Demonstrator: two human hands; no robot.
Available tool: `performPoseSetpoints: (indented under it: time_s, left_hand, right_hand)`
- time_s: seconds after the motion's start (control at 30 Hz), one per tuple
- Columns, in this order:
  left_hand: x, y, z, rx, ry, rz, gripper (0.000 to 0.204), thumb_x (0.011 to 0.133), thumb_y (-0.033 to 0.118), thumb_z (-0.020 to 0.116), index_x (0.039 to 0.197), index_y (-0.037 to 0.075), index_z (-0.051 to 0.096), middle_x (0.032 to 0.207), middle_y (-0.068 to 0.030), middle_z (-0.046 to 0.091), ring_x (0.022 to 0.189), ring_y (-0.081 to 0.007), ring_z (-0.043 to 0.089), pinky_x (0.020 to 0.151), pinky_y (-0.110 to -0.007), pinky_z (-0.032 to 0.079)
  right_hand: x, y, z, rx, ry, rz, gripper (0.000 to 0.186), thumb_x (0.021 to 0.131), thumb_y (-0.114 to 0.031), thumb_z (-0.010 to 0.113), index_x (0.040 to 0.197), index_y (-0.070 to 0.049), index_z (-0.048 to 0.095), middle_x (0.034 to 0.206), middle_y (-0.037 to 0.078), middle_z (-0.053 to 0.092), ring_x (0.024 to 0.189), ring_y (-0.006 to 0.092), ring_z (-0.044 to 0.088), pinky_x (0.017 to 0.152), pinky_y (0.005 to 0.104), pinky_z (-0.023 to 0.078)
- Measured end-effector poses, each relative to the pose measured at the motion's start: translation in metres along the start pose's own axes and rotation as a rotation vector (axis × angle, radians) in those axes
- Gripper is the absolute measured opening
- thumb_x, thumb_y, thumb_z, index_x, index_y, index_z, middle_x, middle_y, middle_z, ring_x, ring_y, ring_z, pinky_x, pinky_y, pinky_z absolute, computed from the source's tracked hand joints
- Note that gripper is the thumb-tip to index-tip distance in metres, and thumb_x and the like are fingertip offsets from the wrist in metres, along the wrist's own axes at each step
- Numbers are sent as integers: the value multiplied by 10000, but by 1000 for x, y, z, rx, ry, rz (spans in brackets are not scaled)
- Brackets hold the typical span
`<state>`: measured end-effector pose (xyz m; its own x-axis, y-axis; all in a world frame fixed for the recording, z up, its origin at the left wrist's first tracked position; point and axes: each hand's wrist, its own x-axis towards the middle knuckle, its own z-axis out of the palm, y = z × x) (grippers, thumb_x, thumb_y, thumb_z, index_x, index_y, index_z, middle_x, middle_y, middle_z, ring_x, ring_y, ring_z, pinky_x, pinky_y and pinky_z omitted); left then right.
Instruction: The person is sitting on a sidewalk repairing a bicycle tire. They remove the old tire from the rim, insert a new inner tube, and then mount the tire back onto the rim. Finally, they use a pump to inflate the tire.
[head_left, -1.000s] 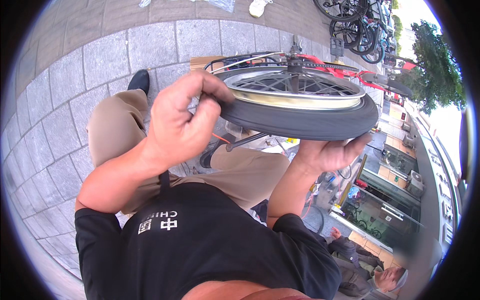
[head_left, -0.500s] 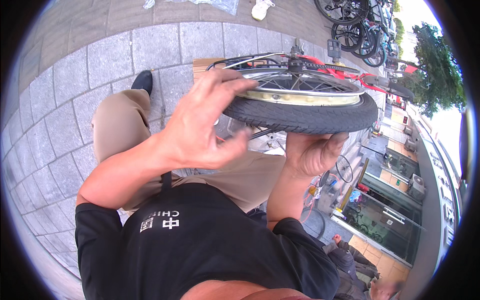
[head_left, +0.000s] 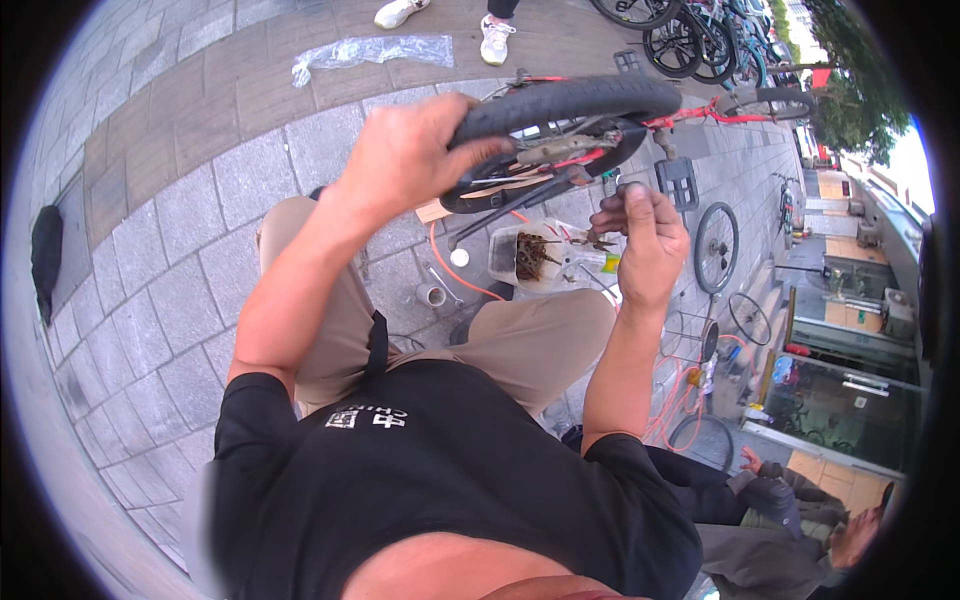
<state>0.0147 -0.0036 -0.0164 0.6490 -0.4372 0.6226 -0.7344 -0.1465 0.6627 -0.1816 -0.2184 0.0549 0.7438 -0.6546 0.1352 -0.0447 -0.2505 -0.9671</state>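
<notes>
My left hand [head_left: 405, 155] grips the black tyre [head_left: 585, 95] of the raised bicycle wheel at upper middle, which is tilted. The red bicycle frame [head_left: 684, 113] extends rightward, with a pedal [head_left: 678, 183] hanging beside it. My right hand [head_left: 642, 240] is off the tyre, just right of and below the wheel, with curled fingers closed; whatever they hold, if anything, is hidden. Below the wheel lie a translucent container of small dark parts [head_left: 535, 255], a cup [head_left: 432, 296], a spanner [head_left: 447, 285] and an orange hose [head_left: 435, 245].
Parked bicycles [head_left: 690, 40] line the upper right. Another person's white shoes [head_left: 495, 40] stand by a plastic bag [head_left: 375, 52]. At lower right a person [head_left: 780, 510] sits nearby. A loose wheel [head_left: 718, 248], coiled hoses [head_left: 678, 410] and a glass shopfront [head_left: 840, 400] are on the right.
The wheel has tilted and shifted upward, with its tyre now on the upper side. My right hand has left the tyre and curled. My left hand has moved up. The view has shifted.
</notes>
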Motion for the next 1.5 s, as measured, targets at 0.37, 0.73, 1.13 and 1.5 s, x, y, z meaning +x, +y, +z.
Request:
performPoseSetpoints:
  time_s: [0.37, 0.73, 1.13, 1.5]
  left_hand:
    - [83, 11, -14, -94, -347, -128, 536, 898, 538, 867, 1054, 29, 806, 794, -179, 753, 722, -276, 722, 738, -421, 572]
    - [86, 26, -19, 30, -377, -182, 542, 913, 532, 859, 1095, 27, 787, 856, -154, 760, 793, -236, 719, 772, -406, 571]
    - [75, 33, -37, 64, -413, -106, 508, 870, 475, 881, 994, -3, 763, 767, -205, 711, 700, -319, 691, 687, -439, 551]
    - [97, -4, -29, -252, -517, 26, 524, 939, 505, 833, 952, -11, 743, 663, -183, 616, 602, -285, 595, 613, -434, 480]
  right_hand:
    - [11, 128, -51, -447, 29, 192, 503, 976, -269, 787, 1327, 77, 686, 1080, 197, 780, 941, 262, 751, 843, 356, 590]
    - [90, 267, -50, -216, -130, 469, 656, 1001, -333, 761, 1525, 7, 559, 1491, 180, 634, 1353, 311, 584, 1065, 427, 500]
    - [-49, 54, -45, 349, 189, -190, 279, 1002, 3, 753, 1243, 23, 614, 978, 84, 737, 858, 126, 690, 785, 247, 553]
    - [18, -99, 6, -837, -532, -738, 572, 801, 79, 753, 1368, 8, 710, 1257, 194, 776, 1085, 324, 771, 956, 362, 587]
